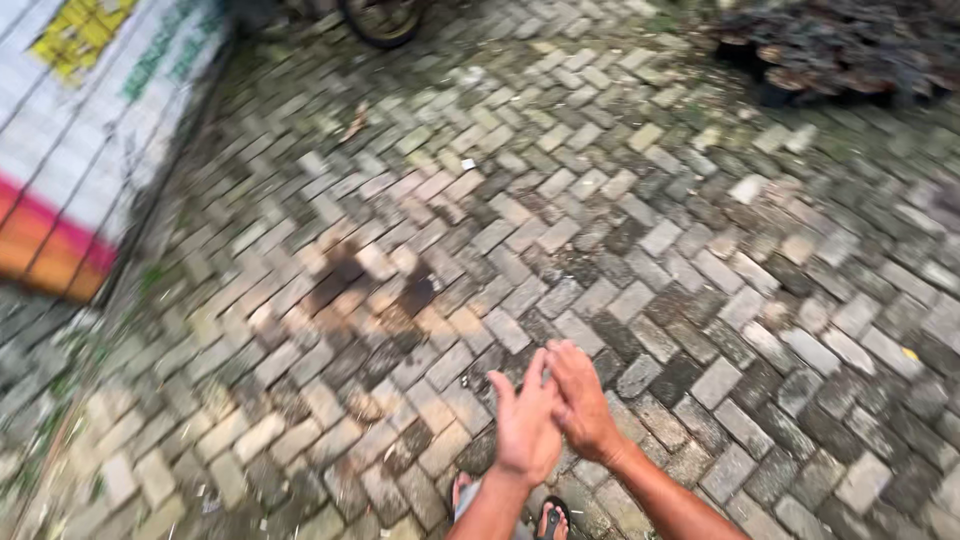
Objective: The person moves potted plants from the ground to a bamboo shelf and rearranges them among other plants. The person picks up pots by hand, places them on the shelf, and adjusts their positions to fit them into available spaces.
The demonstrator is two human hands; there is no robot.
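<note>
Left hand (527, 425): open, palm turned toward the right, fingers straight & spread slightly, pointing up-frame; holds nothing.
Right hand (580, 400): open too, fingers flat, laid across the left hand's fingers & palm edge; nothing gripped betw. them that the view shows.
Contact: the two hands touch each other only, held above the ground at bottom centre of frame; forearms enter from the lower edge.
Feet: toes in a dark sandal (551, 520) show just below the hands, standing on the paving.
Ground: herringbone brick paving (700, 260), grey & tan, mossy in places; a dark wet-looking stain (370, 285) lies up-left of the hands, well apart from them.
Left side: wire-mesh fence panel (70, 150) w/ a white, yellow, pink & orange banner behind it, leaning along the paving edge.
Top edge: part of a wheel (380, 22), tyre on the bricks, far from the hands.
Top right: cluster of dark potted plants (840, 50), blurred; kind can't be told.
Sharpness: frame is motion-blurred, esp. toward the edges.
</note>
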